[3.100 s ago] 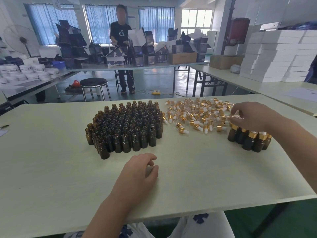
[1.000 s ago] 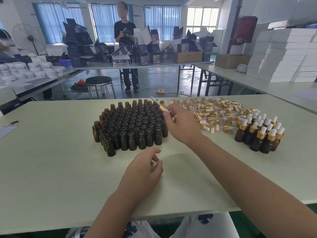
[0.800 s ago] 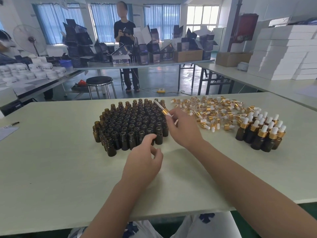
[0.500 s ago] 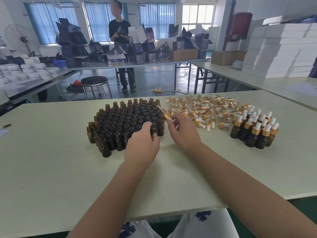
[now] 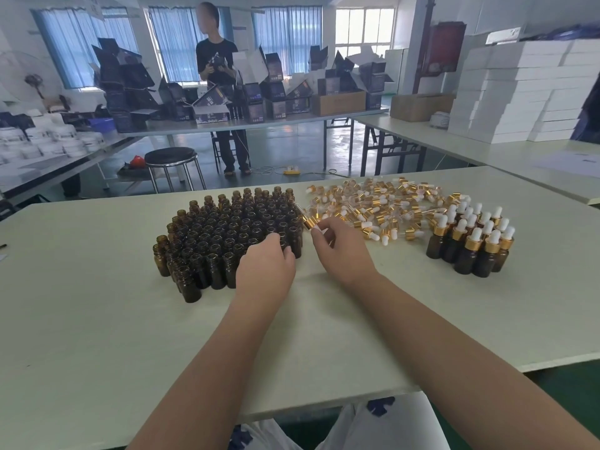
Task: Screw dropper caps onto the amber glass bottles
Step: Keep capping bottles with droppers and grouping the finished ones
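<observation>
- Left hand sits at the near right corner of the open amber bottles. Its fingers curl round one amber bottle in the edge row, thumb on the near side. The hand covers most of that bottle.
- The gripped bottle stands upright on the counter, touching its neighbours in the cluster.
- Right hand is just right of the left fingers and apart from them. Its fingertips pinch a dropper cap by the white bulb.
- The gold collar shows just above the right fingertips. The glass pipette tilts up and left, over the right edge of the bottle cluster and above the left fingers.
- The cap is not on any bottle; the gripped bottle's mouth has no cap.
- Loose dropper caps lie in a pile beyond and to the right of the right fingers, gold collars and white bulbs mixed.
- Capped bottles stand in a tight group well right of the right fingers, on the near side of the pile.
- Far beyond both hands a person stands behind another table holding something dark, with dark cartons stacked on it.
- A round stool stands on the floor beyond the bottles, and stacked white boxes are far right.
</observation>
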